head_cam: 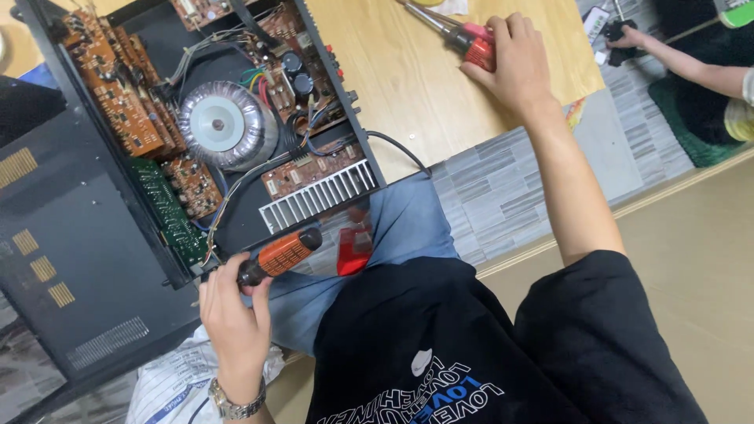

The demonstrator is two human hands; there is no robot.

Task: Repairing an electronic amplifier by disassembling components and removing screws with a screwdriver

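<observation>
Wooden desk (408, 86) carries an open amplifier (228, 126). At the amplifier's near edge, the left hand (234, 314) grips an orange screwdriver (281, 255), angled at its frame. Right of the amplifier, the right hand (506, 67) closes over a red screwdriver (471, 39), apparently kept ready.

A light wooden board with a visible grain (408, 86) is lying over a floor of grey striped tiles (503, 196), and it is carrying an opened black metal electronics chassis filled with orange circuit boards (236, 133). A detached black metal cover panel with vent slots (71, 259) is resting beside the chassis.
</observation>
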